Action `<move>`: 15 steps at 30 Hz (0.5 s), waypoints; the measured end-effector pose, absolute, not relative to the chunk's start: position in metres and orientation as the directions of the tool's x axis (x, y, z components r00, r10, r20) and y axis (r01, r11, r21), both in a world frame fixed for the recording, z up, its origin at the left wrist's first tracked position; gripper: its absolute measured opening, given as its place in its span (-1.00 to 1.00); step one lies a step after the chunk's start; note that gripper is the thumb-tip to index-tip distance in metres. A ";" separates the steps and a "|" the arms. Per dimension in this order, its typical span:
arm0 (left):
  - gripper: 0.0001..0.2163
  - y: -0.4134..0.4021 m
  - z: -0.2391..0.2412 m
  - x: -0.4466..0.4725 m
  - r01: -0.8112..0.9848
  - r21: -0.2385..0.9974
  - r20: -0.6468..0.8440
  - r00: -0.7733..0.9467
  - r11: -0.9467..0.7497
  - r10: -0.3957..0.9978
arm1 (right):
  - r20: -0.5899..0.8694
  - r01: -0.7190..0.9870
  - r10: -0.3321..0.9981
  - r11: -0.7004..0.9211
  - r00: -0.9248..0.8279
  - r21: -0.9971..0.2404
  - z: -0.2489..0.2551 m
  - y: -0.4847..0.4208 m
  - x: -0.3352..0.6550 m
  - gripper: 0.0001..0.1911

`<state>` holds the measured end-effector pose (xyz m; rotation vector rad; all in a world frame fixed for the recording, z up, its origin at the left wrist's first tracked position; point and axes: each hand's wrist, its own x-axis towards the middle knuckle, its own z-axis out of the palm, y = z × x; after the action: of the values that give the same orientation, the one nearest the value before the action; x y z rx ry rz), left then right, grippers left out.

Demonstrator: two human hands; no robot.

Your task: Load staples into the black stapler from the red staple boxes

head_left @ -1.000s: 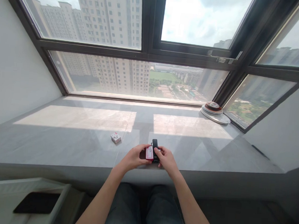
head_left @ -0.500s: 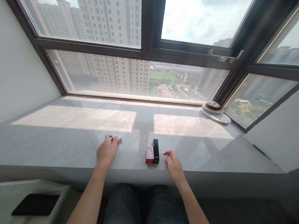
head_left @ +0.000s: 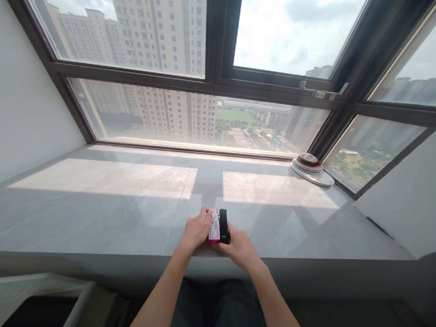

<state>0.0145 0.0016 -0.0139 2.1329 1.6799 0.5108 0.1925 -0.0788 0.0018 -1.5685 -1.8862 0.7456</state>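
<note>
On the sill's near part, a black stapler lies lengthwise beside a pink-and-white box, the two touching. My left hand is closed at the left of the box, its fingertips on a small white-and-pink box at the far end of the larger one. Whether the small box rests on top or just behind is hard to tell. From the right, my right hand wraps the stapler's near end, its thumb reaching across the front of the pink-and-white box. Its other fingers are partly hidden behind the stapler.
A stack of plates stands in the far right corner of the marble-like sill, against the dark window frame. Below left, a pale open container or drawer holds a dark flat thing. The sill's front edge is close to my wrists.
My left hand has carried the small box rightward to the larger box. My right hand has moved left and closed around the stapler and box. The view has tilted slightly.
</note>
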 end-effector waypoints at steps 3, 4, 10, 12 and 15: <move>-0.61 -0.004 -0.013 0.024 0.855 0.482 0.044 0.192 -0.189 0.980 | 0.070 0.673 0.984 0.162 -0.162 -0.722 0.001 -0.076 0.195 -0.37; -0.60 -0.005 -0.013 0.028 0.859 0.479 0.041 0.182 -0.179 0.982 | 0.076 0.673 0.983 0.170 -0.167 -0.720 0.001 -0.075 0.197 -0.38; -0.55 -0.005 -0.009 0.076 0.852 0.500 0.006 0.174 -0.154 0.985 | 0.034 0.620 0.979 0.155 -0.202 -0.769 0.002 -0.068 0.247 -0.45; -0.51 -0.003 -0.007 0.107 0.834 0.523 -0.009 0.209 -0.174 0.978 | -0.011 0.574 0.984 0.096 -0.179 -0.813 0.003 -0.065 0.276 -0.49; -0.43 -0.001 -0.003 0.161 0.799 0.562 -0.033 0.279 -0.213 0.960 | -0.104 0.486 0.990 -0.044 -0.097 -0.873 0.006 -0.065 0.324 -0.53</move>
<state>0.1608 -0.0010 -0.0035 2.0787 1.5765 0.4483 0.3240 -0.0647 0.0061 -1.5767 -1.6338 1.0766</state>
